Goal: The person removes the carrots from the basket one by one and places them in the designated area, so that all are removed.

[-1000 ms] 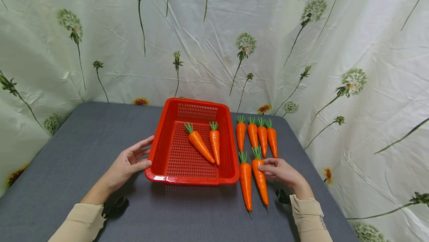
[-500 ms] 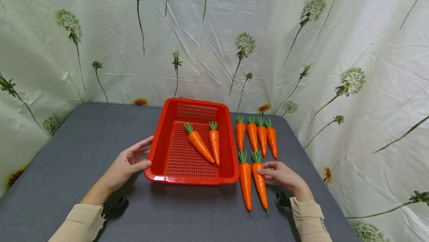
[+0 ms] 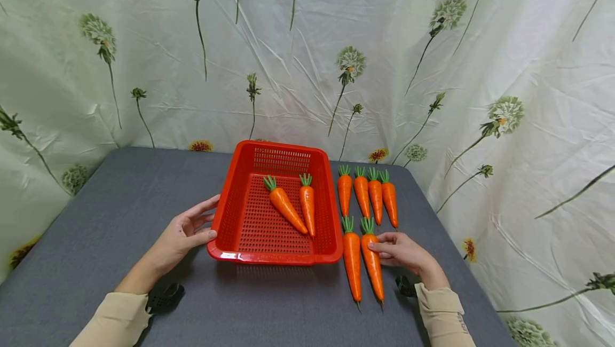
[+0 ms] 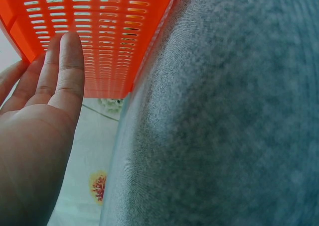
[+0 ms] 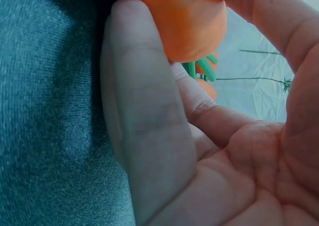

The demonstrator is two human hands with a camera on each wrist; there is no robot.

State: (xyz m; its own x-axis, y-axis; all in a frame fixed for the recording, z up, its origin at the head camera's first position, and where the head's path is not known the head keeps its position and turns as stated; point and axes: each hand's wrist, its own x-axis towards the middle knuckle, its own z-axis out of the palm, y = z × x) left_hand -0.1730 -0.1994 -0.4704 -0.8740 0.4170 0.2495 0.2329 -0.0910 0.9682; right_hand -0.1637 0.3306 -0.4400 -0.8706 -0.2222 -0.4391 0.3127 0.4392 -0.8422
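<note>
My left hand (image 3: pixel 184 234) rests against the left side of a red plastic basket (image 3: pixel 276 258), thumb at the rim near the front corner. In the left wrist view its straight fingers (image 4: pixel 70 69) lie along the slotted wall. Two carrots with green tops, one slanted (image 3: pixel 286 210) and one nearly straight (image 3: pixel 308 209), lie inside the basket. My right hand (image 3: pixel 403 253) pinches a carrot (image 3: pixel 372 269) on the table between thumb and fingers; the right wrist view shows its thick end (image 5: pixel 194 27). Beside it lies a similar carrot (image 3: pixel 352 267), close to the basket.
Several more carrots (image 3: pixel 375 200) lie in a row behind, at the basket's right, tops pointing away. A grey cloth covers the table (image 3: pixel 269 309). A white curtain (image 3: pixel 307 96) printed with dandelions hangs along the back and right side.
My right hand has drawn its carrot slightly toward me, so its top now stands level with the carrot beside it. The left hand and basket have stayed put.
</note>
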